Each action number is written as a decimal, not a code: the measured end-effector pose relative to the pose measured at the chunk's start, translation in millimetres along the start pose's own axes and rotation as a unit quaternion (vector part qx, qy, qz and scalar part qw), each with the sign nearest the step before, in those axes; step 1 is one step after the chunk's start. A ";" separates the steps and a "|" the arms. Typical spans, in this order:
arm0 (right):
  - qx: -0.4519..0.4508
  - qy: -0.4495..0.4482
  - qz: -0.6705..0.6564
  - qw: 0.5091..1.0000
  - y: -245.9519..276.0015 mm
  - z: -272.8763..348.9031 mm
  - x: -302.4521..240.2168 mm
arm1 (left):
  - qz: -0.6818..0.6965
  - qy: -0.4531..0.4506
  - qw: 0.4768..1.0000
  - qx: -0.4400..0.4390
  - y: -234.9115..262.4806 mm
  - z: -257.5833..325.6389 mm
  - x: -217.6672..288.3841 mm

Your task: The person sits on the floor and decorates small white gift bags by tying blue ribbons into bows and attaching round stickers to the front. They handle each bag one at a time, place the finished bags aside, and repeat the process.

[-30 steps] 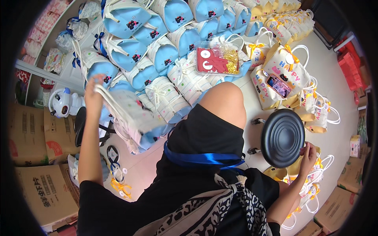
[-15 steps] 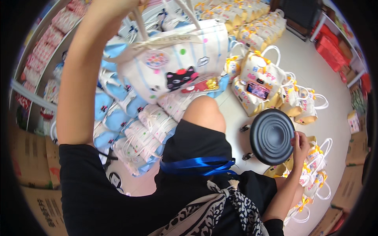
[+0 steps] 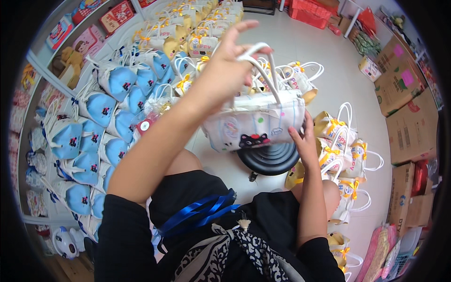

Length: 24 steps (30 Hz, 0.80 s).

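Note:
A white tote bag (image 3: 263, 123) with pale blue stripes, coloured dots and a black cat patch hangs over the round black stool (image 3: 270, 160). My left hand (image 3: 230, 66) has the bag's white rope handles hooked in it, one finger stretched outward. With thumb and fingers, my right hand (image 3: 304, 141) grips the bag's right side. Blue ribbons (image 3: 202, 211) lie across my lap. The bag hides the top rear of the stool.
Rows of blue-and-white bags (image 3: 84, 164) stand at the left, beside shelves (image 3: 51, 84). Cream bags with yellow bows (image 3: 345, 155) sit at right, with more (image 3: 178, 23) at the far left. Cardboard boxes (image 3: 413, 122) line the right side.
The striped bag has come down and right, over the stool. My right hand has moved from the stool's edge onto the bag's side. The view has turned right.

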State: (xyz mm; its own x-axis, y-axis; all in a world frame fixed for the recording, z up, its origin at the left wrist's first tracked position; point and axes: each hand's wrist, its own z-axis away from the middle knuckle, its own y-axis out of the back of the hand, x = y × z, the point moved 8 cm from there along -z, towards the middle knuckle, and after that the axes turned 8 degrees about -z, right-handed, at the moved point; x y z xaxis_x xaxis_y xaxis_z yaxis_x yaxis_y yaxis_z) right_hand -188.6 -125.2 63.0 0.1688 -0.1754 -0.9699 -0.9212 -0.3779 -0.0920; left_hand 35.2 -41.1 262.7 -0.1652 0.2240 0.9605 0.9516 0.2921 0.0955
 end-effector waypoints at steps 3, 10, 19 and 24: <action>0.042 -0.033 0.054 0.997 28.1 -6.0 0.5 | 0.023 0.038 0.998 -0.048 -45.8 -5.9 -38.7; 0.136 -0.131 0.170 0.967 75.2 -2.0 12.0 | 0.032 -0.026 0.995 -0.089 -115.6 -14.0 -83.0; 0.098 -0.114 0.299 0.942 95.2 -7.4 34.5 | -0.042 -0.109 0.986 -0.122 -129.2 -19.4 -109.9; 0.093 -0.142 0.425 0.889 90.7 -5.8 23.4 | -0.190 -0.062 0.977 -0.069 -71.4 -26.2 -174.3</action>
State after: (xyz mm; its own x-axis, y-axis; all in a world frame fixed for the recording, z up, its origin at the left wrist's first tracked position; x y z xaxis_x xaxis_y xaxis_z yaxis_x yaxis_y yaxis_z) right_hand -266.2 -168.9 33.2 -0.6864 -0.0789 -0.7229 -0.7210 -0.0564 0.6907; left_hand 2.9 -125.4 95.3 -0.5355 0.2366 0.8108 0.8400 0.2491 0.4821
